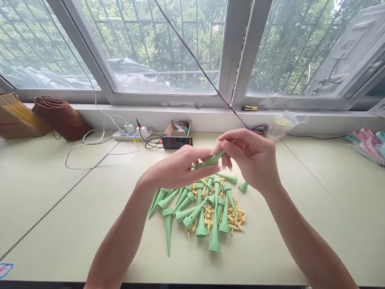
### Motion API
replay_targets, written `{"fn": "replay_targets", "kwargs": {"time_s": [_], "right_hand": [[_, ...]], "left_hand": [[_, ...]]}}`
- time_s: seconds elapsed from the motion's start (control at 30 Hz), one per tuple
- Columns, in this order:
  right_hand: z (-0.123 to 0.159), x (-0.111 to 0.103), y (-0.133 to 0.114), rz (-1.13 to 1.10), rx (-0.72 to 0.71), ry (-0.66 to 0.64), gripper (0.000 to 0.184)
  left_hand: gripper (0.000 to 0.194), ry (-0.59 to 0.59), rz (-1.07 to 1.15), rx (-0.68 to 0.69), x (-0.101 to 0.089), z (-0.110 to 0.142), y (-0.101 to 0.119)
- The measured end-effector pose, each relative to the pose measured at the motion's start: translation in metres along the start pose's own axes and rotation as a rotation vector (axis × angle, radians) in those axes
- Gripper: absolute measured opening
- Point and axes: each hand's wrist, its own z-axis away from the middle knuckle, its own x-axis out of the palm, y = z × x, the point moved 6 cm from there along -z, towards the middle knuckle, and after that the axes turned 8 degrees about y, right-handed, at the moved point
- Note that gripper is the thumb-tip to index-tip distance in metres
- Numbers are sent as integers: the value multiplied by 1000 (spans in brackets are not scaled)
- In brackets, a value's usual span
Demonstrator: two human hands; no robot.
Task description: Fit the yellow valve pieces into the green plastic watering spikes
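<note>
Both forearms (117, 237) reach in from the bottom edge, bare, over a pale table (303, 245). At their ends the hands meet around one green spike (212, 159), held up above the table. The left hand (180, 166) has it between thumb and fingers toward its wider end, which those fingers partly hide. The right hand (252, 158) pinches close to the narrow end, fingertips bunched together. Whether anything else sits inside the right fingers cannot be told.

The step in hand looks like close handling of this single spike, with both hands working on it. As a judgement, the next move calls for a steady left hold and fine fingertip control on the right, with the two hands keeping the spike in line.

Just below and nearer the person lies a loose heap of green spikes (216, 192), pointing various ways, among and on top of small yellow pegs (233, 220). One separate green piece (243, 186) sits just right of the heap, below the right hand.

Farther out, beyond the hands, a black phone (177, 143) leans before a small open box (170, 128), with a power strip (124, 135) to its left.
</note>
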Motion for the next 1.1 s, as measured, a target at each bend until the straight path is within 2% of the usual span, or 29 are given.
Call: {"fn": "replay_targets", "kwargs": {"time_s": [0.07,0.23,0.37,0.43,0.5,0.57,0.63,0.7,0.73,0.8,0.93,1.1], "right_hand": [[0,0,2,-1,4,-6,8],[3,2,6,23,28,-86,13],[2,0,4,18,8,-95,19],[-2,-3,9,-5,-6,-97,29],[-7,-9,22,-27,-14,-88,43],[-12,-16,44,63,26,-83,45],[-11,-19,74,307,109,-181,34],[-3,-16,105,599,197,-407,17],[3,-13,117,680,222,-517,11],[14,-8,134,736,255,-657,11],[29,-4,155,879,285,-738,22],[37,-3,166,903,317,-822,34]], "left_hand": [[23,-14,-18,-12,-2,1,-1],[23,-142,-40,5,3,4,0],[23,-47,-102,-7,-1,4,-2],[25,-33,-93,-6,-3,5,-2],[27,-49,-58,3,-5,7,-3],[27,-26,-38,-10,-7,8,-4],[26,27,-29,-39,-11,8,-6],[24,74,-12,-54,-12,8,-7],[23,91,0,-50,-11,7,-6],[21,121,16,-30,-10,5,-4],[20,162,33,1,-8,2,-2],[16,191,44,19,-9,2,0]]}}
